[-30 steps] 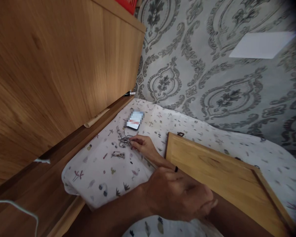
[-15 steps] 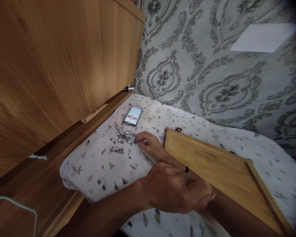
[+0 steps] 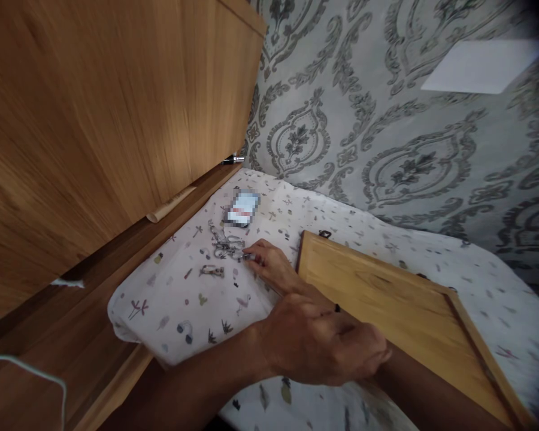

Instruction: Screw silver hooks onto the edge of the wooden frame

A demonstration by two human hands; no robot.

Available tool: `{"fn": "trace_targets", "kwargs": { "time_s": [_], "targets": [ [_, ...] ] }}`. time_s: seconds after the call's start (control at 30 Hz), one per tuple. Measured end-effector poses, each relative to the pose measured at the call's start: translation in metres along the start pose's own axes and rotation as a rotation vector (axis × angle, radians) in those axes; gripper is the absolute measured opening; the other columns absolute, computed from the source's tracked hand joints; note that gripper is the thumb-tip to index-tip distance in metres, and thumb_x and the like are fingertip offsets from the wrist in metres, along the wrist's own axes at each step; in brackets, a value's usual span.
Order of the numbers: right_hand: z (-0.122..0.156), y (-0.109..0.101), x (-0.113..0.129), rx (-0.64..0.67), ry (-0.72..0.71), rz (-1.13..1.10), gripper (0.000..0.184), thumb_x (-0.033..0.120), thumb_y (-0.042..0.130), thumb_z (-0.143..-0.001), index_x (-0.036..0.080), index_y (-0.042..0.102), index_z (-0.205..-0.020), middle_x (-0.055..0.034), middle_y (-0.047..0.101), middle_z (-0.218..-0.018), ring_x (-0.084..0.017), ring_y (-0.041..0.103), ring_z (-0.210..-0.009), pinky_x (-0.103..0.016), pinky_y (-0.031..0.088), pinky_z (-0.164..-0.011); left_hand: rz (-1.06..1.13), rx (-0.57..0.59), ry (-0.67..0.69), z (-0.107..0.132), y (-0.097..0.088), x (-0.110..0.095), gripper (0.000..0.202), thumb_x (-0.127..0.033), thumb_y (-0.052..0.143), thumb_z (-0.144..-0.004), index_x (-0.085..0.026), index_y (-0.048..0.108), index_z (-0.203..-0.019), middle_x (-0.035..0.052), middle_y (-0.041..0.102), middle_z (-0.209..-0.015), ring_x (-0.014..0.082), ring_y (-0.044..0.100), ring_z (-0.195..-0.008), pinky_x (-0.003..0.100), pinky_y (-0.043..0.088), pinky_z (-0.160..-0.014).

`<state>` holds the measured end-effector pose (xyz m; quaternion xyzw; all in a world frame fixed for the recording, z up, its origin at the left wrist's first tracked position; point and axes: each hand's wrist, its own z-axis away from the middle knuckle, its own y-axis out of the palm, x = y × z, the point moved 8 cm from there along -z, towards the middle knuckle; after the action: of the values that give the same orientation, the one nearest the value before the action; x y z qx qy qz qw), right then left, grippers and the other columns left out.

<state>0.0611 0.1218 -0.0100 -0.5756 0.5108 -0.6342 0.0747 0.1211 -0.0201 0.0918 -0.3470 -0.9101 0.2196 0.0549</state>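
My right hand (image 3: 272, 263) reaches over the patterned cloth, fingertips pinched on a small metal piece (image 3: 247, 255) at the right edge of a cluster of shiny metal fittings (image 3: 228, 246). Nearer to me lies a separate metal fitting (image 3: 212, 272). My left hand (image 3: 326, 341) is closed and lies across my right forearm. A small dark thing (image 3: 338, 308) shows by its fingers; whether the hand grips it, I cannot make out. To the right is a framed wooden board (image 3: 377, 299), with a dark metal fitting (image 3: 324, 234) at its far left corner.
A phone (image 3: 243, 208) with a lit, blurred screen lies beyond the fittings on the white printed cloth (image 3: 197, 311). A tall wooden panel (image 3: 130, 120) stands at left, with a rolled tube (image 3: 170, 205) along its foot. Patterned wallpaper (image 3: 341, 120) rises behind.
My right fingertips have closed in on the small metal piece, which has shifted slightly down and left. My left hand has barely moved.
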Motion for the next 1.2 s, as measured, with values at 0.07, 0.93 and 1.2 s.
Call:
{"fn": "trace_targets", "kwargs": {
  "time_s": [0.07,0.93,1.2],
  "targets": [
    [-0.001,0.003,0.001,-0.007,0.004,0.006,0.024,0.014,0.067,-0.085,0.022,0.081,-0.103,-0.0064,0.069,-0.098,-0.016,0.063,-0.077,-0.033,0.051,-0.08,0.017,0.077,0.004,0.002,0.008,0.0,0.022,-0.025,0.052,-0.098,-0.02,0.061,-0.079,-0.0048,0.061,-0.058,0.0111,0.061,-0.053,0.029,0.041,-0.049],
    [-0.007,0.013,-0.031,0.03,0.348,-0.414,0.034,0.047,0.068,-0.082,0.018,0.064,-0.065,0.0015,0.057,-0.049,-0.01,0.046,-0.045,-0.023,0.037,-0.044,-0.025,-0.071,-0.005,-0.001,-0.005,-0.001,0.027,-0.024,0.053,-0.097,-0.02,0.061,-0.071,-0.0055,0.05,-0.053,0.0092,0.053,-0.047,0.028,0.034,-0.045],
    [-0.023,0.016,-0.026,-0.01,0.365,-0.396,0.029,0.036,0.081,-0.076,0.017,0.065,-0.06,0.0025,0.059,-0.055,-0.007,0.045,-0.049,-0.021,0.033,-0.046,0.012,0.129,-0.002,0.001,0.011,-0.001,0.026,-0.025,0.054,-0.097,-0.021,0.065,-0.074,-0.0042,0.053,-0.053,0.0112,0.056,-0.049,0.029,0.035,-0.045]
  ]
}}
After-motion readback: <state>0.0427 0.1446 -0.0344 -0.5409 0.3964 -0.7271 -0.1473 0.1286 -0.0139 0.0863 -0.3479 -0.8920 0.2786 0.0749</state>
